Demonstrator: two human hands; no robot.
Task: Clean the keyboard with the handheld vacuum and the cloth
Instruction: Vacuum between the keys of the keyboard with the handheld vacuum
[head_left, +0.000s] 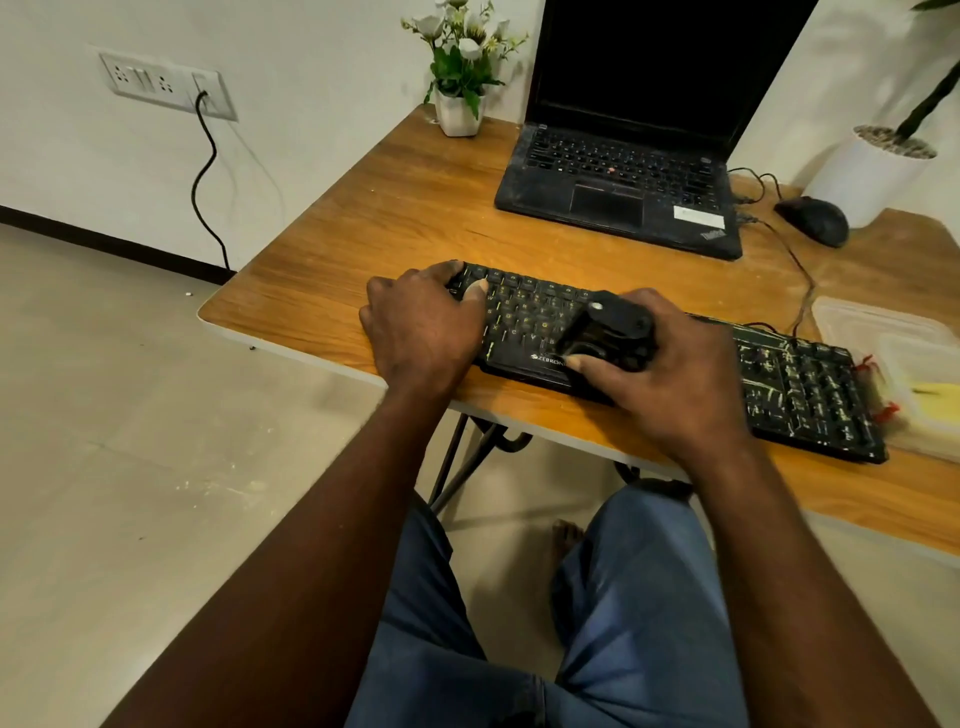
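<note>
Above blue knees (639, 613), the left hand (421, 332) gripped the keyboard (524, 317) by its end and the right hand (670, 384) held the vacuum (608, 327) on the middle keys; the dirty right keys and the cloth wiping seemed left to do.

Two bare hands are recorded: the left hand (421, 327) and the right hand (670, 374). The left forearm (311, 519) and the right forearm (769, 545) are seen uncovered from the wrist to the lower edge of the view. The legs are clothed in blue trousers of a denim-like woven fabric (639, 623). Creases and folds are noted in the cloth, and a paler sheen is noted along the right thigh. One bare foot (566, 538) is observed between the legs, partly in shadow.
</note>
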